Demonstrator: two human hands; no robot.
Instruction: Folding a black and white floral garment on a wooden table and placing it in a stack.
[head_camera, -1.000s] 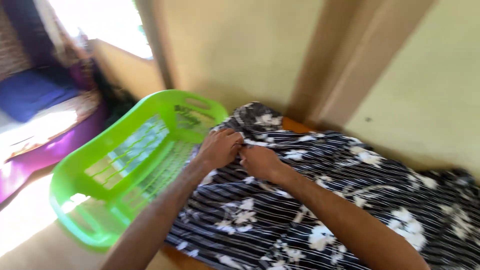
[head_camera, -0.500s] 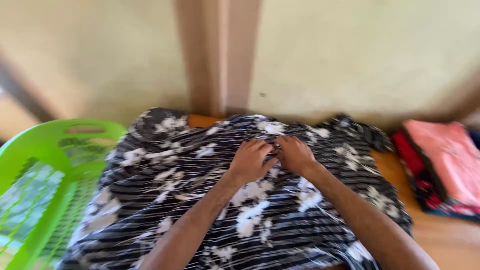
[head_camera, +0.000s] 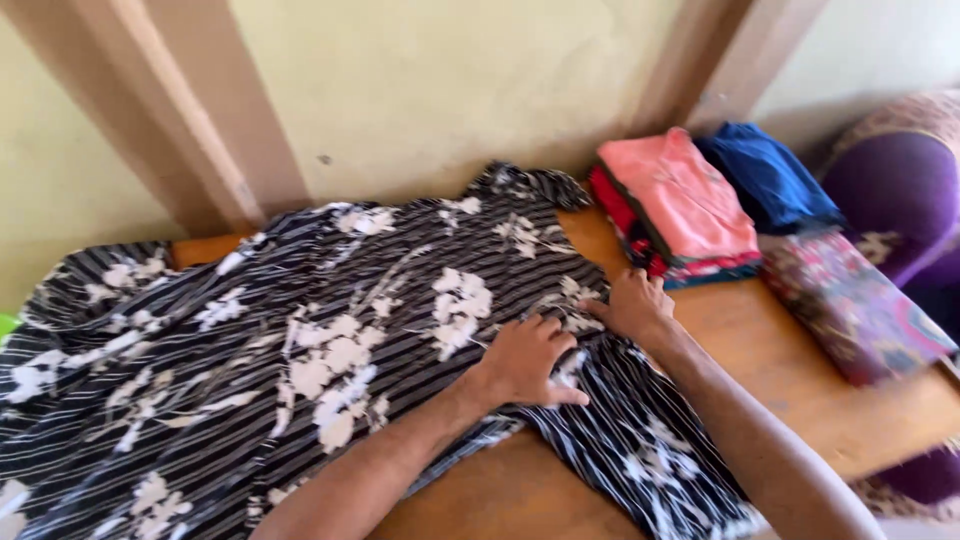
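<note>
On the wooden tabletop (head_camera: 800, 400), your left hand (head_camera: 528, 362) and right hand (head_camera: 635, 305) are pressing flat, fingers spread, on the black striped floral garment (head_camera: 300, 350), folded clothes stack (head_camera: 680, 205) lying beside.

Striped floral garment (head_camera: 300, 370) cut off at left and bottom edges.

No packages, labels, signs or screens show anywhere in this view. Nothing on the wooden table or against the yellow wall carries a tag or printed panel that can be made out, though the blur at the frame's edges may hide something small, such as a sewn-in tag.
</note>
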